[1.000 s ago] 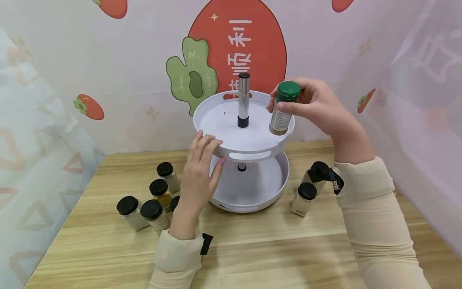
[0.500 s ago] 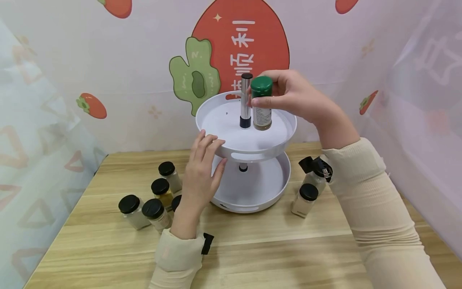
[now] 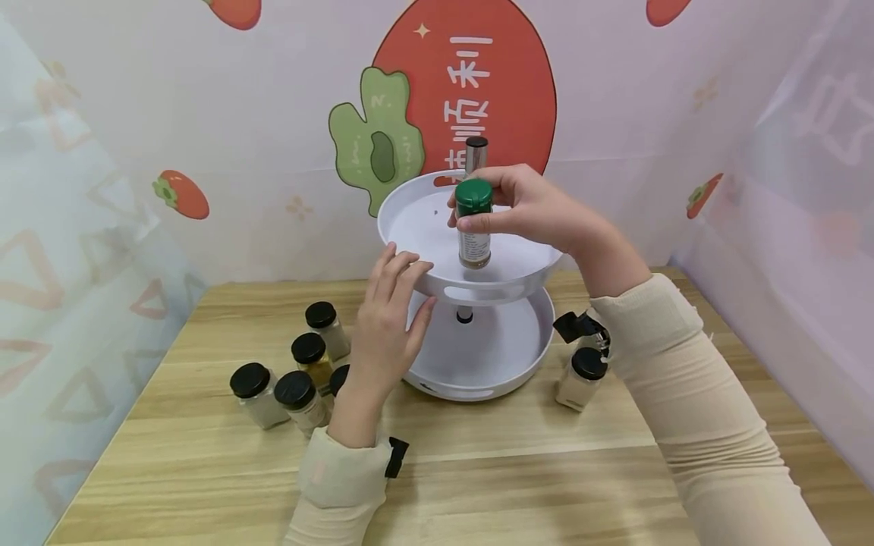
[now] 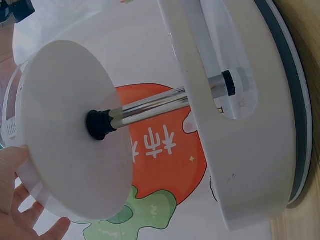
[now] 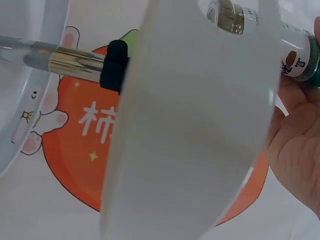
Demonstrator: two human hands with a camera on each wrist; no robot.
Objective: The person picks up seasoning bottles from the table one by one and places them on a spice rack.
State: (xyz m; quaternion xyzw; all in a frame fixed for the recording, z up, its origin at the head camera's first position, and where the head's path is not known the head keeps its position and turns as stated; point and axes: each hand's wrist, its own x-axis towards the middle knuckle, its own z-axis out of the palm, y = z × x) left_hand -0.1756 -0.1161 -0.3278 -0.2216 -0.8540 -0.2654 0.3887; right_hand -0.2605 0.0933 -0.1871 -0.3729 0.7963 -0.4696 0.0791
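My right hand pinches a spice jar with a green cap near its top, holding it upright over the front of the upper tray of a white two-tier stand. In the right wrist view, the jar's base shows through the tray's handle slot, and its label and green cap lie beside the fingers. My left hand touches the upper tray's left rim with fingers spread; in the left wrist view the fingers lie along that tray's edge. The lower tray sits beneath, on the table.
Several black-capped jars stand left of the stand, among them a clear square jar and a yellowish one; one is partly hidden by my left wrist. Another black-capped jar stands at right, with one more behind it. A metal post rises through the upper tray.
My right hand has carried the green-capped jar leftward from the upper tray's right rim, then lowered it toward the tray's front. The left hand has stayed at the rim.
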